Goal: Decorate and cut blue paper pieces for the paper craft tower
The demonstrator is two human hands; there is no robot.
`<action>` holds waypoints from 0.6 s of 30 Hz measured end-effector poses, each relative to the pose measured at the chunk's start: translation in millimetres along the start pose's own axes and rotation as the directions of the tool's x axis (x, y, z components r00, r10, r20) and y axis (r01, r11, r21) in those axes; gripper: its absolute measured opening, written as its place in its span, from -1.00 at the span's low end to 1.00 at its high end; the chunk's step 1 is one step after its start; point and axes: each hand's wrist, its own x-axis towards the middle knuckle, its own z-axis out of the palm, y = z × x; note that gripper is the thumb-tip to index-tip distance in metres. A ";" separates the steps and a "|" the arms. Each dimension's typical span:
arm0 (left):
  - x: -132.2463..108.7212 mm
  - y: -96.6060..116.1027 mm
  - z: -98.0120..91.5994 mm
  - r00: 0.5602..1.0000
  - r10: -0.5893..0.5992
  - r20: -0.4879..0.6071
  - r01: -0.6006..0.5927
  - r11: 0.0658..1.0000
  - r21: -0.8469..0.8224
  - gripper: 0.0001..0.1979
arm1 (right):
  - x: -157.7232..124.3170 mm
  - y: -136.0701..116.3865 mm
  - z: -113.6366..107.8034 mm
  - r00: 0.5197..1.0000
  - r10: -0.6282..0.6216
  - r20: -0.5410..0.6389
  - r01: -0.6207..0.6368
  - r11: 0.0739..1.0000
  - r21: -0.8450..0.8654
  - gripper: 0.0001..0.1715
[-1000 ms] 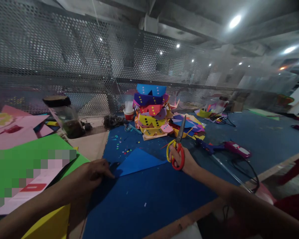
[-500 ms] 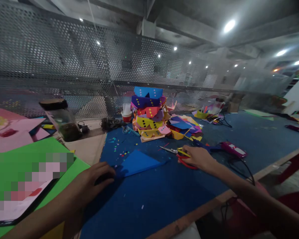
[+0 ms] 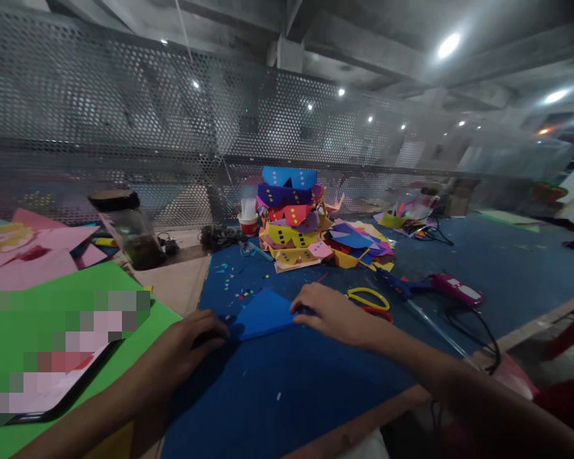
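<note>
A blue paper triangle (image 3: 263, 312) lies on the blue table cover (image 3: 287, 382) in front of me. My left hand (image 3: 191, 341) rests on its left corner, fingers curled and pressed down on the paper. My right hand (image 3: 328, 312) lies on its right corner, fingers stretched flat over the edge. Scissors with yellow and red handles (image 3: 370, 301) lie on the cover just right of my right hand, not held.
A pile of coloured paper pieces (image 3: 296, 220) stands behind the triangle. A glue gun (image 3: 440, 288) with its cord lies to the right. A dark-lidded jar (image 3: 127, 229) stands at left, beside green (image 3: 67, 287) and pink sheets (image 3: 33, 252). A perforated metal screen (image 3: 172, 127) closes the back.
My right hand laid the scissors down on the cover, let go, and moved left onto the triangle's right corner. My left hand stayed on the left corner.
</note>
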 end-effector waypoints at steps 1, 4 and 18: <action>-0.3 -0.1 -0.1 1.000 -0.006 0.006 0.006 1.000 0.002 -0.79 | 6.7 -3.2 6.0 0.999 -0.021 0.025 0.021 1.000 0.004 -0.86; -2.0 0.8 0.6 1.000 -0.002 0.014 0.002 0.999 0.032 -0.79 | 18.0 -5.6 15.7 0.996 -0.010 0.085 0.006 0.999 0.052 -0.92; -7.0 -1.5 21.9 0.936 0.330 -0.123 -0.274 0.902 0.334 -0.84 | 17.7 -12.2 13.7 0.998 -0.009 0.065 0.005 0.998 0.066 -0.89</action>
